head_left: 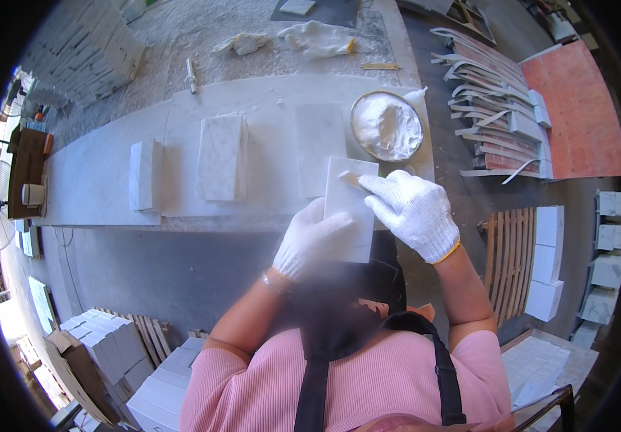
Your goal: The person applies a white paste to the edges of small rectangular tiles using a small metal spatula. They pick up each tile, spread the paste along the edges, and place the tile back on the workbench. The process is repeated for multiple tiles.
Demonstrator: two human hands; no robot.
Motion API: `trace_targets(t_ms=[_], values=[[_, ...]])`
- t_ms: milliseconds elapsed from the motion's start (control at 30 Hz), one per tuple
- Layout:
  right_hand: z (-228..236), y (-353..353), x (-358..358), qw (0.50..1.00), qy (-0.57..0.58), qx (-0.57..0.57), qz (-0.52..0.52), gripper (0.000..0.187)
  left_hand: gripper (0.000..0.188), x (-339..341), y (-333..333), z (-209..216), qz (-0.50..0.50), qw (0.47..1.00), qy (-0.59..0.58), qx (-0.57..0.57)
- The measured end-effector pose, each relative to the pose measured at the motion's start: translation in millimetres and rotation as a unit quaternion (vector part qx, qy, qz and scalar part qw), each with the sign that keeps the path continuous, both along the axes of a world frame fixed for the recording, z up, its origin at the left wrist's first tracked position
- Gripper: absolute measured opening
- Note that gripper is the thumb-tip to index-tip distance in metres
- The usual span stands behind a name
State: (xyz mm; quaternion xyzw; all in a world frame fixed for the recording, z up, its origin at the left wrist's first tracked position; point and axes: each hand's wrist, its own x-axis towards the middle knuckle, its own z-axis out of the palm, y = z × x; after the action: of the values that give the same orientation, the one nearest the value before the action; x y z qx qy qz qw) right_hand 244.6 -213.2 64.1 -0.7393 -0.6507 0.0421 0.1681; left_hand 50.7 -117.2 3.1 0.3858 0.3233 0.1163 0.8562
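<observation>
My left hand (312, 241), in a white knit glove, is closed on the left edge of a white marble tile (348, 225), thumb lying over its face. The tile tilts at the bench's front edge, before my apron. My gloved right hand (413, 214) pinches a small flat pale tool (352, 180) against the tile's upper part; its exact kind is unclear. Just beyond that hand stands a round bowl (354, 132) of white paste or powder (390, 128). Another flat tile (320, 144) lies behind the held one. Left of it are a stack of tiles (220, 158) and a smaller stack (145, 175).
A white marker-like tube (192, 75) and loose gloves (315, 39) lie on the dusty back of the bench (102, 155). Tall tile stacks (84, 54) rise at the far left. White strips (479, 101) hang over a red board to the right, above a wooden pallet (510, 252) and white boxes (548, 252).
</observation>
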Motion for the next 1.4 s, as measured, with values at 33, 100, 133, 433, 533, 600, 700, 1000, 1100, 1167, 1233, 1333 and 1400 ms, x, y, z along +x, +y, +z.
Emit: trace_targets(t_ms=[33, 100, 133, 433, 533, 600, 700, 1000, 1100, 1167, 1233, 1333, 1400], values=[[-0.4, 0.4, 0.2, 1.000, -0.002, 0.005, 0.002, 0.028, 0.038, 0.3, 0.0, 0.0, -0.001, 1.000, 0.004, 0.003], [0.2, -0.2, 0.9, 1.000, 0.001, 0.001, 0.002, 0.028, 0.038, 0.6, 0.0, 0.1, -0.001, 1.000, 0.006, 0.004], [1.5, -1.9, 0.9, 1.000, 0.006, -0.008, 0.001, 0.028, 0.038, 0.4, -0.2, 0.2, -0.001, 1.000, 0.004, 0.001], [-0.1, 4.3, 1.3, 1.000, 0.009, 0.025, 0.000, 0.030, 0.037, 0.9, -0.6, -0.1, 0.001, 1.000, 0.002, -0.005], [-2.3, 1.7, 1.3, 1.000, -0.006, -0.013, 0.000, 0.031, 0.038, 0.6, 0.5, -1.3, -0.001, 1.000, 0.013, -0.002], [-2.0, -3.0, 1.6, 0.999, -0.007, -0.035, 0.002, 0.034, 0.038, 0.3, 0.3, -2.4, -0.001, 1.000, 0.015, -0.002], [-0.5, -7.8, 2.1, 0.999, 0.004, -0.043, 0.002, 0.038, 0.039, 0.2, 0.5, -3.6, -0.002, 1.000, 0.011, -0.003], [6.3, -12.1, 24.6, 0.994, 0.075, 0.055, -0.060, 0.028, 0.040, -0.9, -0.2, -6.9, 0.005, 1.000, 0.015, 0.001], [-2.5, -4.3, 55.5, 0.986, 0.047, 0.051, -0.151, 0.030, 0.039, -1.1, 0.0, -6.8, -0.002, 0.999, 0.032, 0.024], [-12.5, 6.6, 78.5, 0.971, 0.070, -0.026, -0.228, 0.028, 0.039, -1.6, -0.6, -6.0, -0.001, 0.999, 0.035, 0.024], [-25.2, 20.8, 94.4, 0.964, 0.053, -0.083, -0.246, 0.028, 0.036, -0.7, -0.9, -6.7, 0.002, 0.999, 0.030, 0.036], [-38.3, 35.4, 103.7, 0.953, 0.054, -0.176, -0.240, 0.037, 0.034, 0.0, -1.8, -10.1, 0.024, 0.998, 0.024, 0.050], [-39.4, 36.5, 108.5, 0.951, 0.073, -0.175, -0.246, 0.042, 0.033, -2.2, -1.4, -12.5, 0.019, 0.999, 0.025, 0.039]])
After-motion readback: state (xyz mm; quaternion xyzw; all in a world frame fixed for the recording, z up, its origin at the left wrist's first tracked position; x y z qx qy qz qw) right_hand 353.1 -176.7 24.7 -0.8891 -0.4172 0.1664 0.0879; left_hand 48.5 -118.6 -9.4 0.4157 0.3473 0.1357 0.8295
